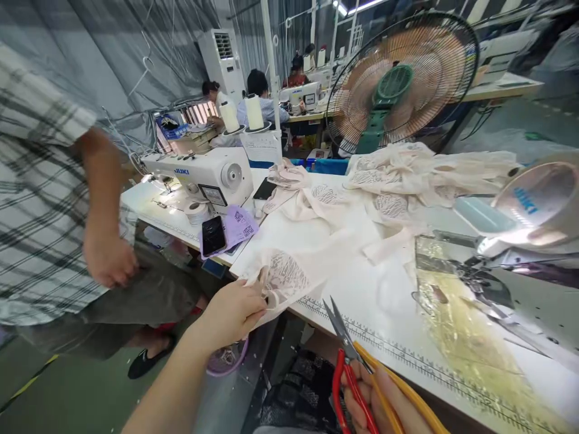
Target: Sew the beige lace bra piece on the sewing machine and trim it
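My left hand [233,316] is closed on the edge of a cream lace garment [287,274], lifting it at the table's front edge. The rest of this cloth trails back over the white tabletop. My right hand [380,398], low in the view, is wrapped round scissors [340,328] with slim silver blades pointing up and slightly parted. Red handles [339,386] and yellow handles [402,386] both come out of this grip; whether they belong to one tool or two I cannot tell. The blades are apart from the lace.
A sewing machine [534,289] stands at right, by clear plastic over yellowish material [452,343]. Cream garments [398,175] lie behind. At left are another sewing machine [212,175], a phone [213,235] and a standing person [49,199]. A large fan [393,84] stands behind the table.
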`<state>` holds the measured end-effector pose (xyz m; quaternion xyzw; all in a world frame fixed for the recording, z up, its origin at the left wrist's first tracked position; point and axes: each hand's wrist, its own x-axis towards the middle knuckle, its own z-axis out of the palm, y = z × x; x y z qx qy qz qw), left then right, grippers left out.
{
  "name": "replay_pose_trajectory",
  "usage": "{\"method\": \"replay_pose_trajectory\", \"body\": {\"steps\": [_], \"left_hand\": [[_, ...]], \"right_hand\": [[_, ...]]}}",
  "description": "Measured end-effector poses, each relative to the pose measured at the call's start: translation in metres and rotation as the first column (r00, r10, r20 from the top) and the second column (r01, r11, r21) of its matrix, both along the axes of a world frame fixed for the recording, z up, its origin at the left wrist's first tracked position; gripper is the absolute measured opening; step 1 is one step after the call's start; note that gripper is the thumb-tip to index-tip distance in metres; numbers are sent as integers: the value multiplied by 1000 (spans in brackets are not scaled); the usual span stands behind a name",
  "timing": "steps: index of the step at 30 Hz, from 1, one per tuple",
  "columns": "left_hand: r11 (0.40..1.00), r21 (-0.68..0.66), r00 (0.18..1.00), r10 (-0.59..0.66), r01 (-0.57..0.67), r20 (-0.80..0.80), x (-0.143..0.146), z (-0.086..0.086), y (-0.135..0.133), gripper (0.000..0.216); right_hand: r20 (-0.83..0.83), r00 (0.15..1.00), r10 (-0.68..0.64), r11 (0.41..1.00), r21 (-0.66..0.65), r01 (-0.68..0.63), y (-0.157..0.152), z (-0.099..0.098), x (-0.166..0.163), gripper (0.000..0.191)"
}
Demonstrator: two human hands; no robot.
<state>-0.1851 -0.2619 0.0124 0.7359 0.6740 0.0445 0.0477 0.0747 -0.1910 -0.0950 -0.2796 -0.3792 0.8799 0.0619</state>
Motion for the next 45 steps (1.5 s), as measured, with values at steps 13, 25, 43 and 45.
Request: {"method": "replay_pose_trajectory", "body": {"steps": [13,25,43,45], "left_hand": [[928,-249,910,-170,277,378,32,42,15,31],[974,105,979,-197,203,-59,99,-83,143,51],[979,168,993,117,-114,-4,108,-80,85,46],[970,213,993,115,-115,12,104,-84,74,40]], "right_hand": [[681,724,-109,631,610,-479,171,82,31,53],[793,560,-238,715,533,-452,172,94,64,48],[872,487,-40,144,487,-861,176,96,17,46],[827,561,39,203,543,-815,171,96,16,46]]}}
